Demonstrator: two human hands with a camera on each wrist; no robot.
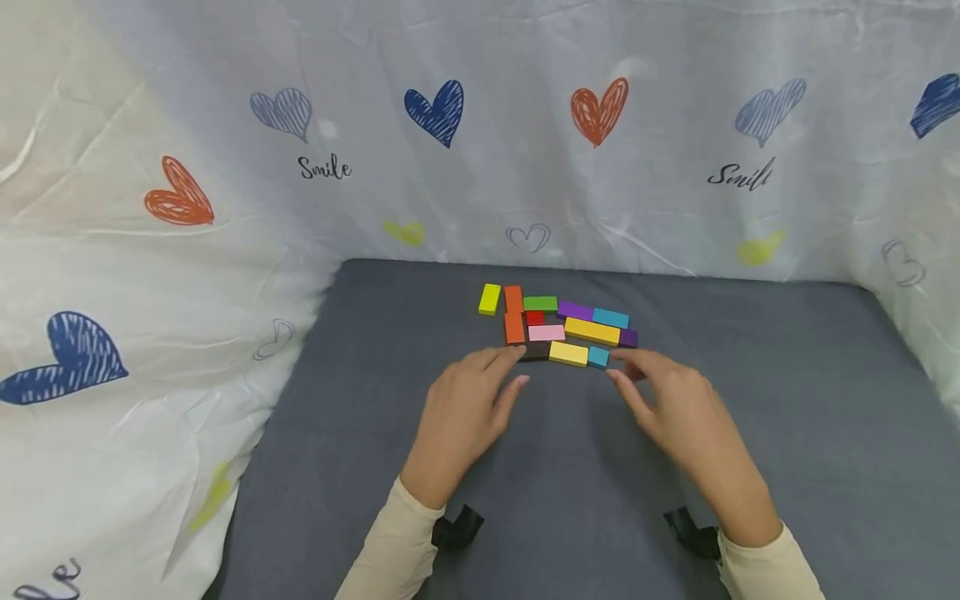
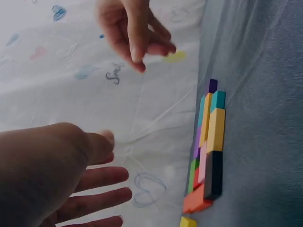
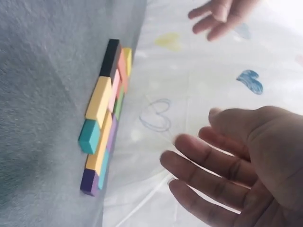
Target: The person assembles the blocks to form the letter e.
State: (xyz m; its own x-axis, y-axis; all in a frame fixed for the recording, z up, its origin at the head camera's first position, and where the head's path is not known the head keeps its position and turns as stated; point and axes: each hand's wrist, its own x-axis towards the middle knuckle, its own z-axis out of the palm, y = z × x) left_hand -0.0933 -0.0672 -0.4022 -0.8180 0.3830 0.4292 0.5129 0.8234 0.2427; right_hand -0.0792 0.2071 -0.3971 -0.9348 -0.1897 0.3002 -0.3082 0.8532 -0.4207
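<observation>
Coloured blocks lie side by side in rows on the grey cloth. In the near row, a black block (image 1: 536,352), a pale yellow block (image 1: 568,354) and a short teal block (image 1: 598,357) run left to right. Behind them are a pink block (image 1: 546,332), a long yellow block (image 1: 592,331) and a small purple block (image 1: 628,337). My left hand (image 1: 461,408) hovers by the black block, its fingertips overlapping it in the head view. Beside the teal block is my right hand (image 1: 686,408), fingers loosely bent and holding nothing. Both wrist views show the hands apart from the blocks.
Farther back lie a green block (image 1: 540,304), a longer purple block (image 1: 576,311) and a blue block (image 1: 611,317). Orange blocks (image 1: 514,328) edge the left side, with a bright yellow block (image 1: 489,299) standing apart. A heart-printed white curtain (image 1: 525,183) borders the grey cloth (image 1: 337,467).
</observation>
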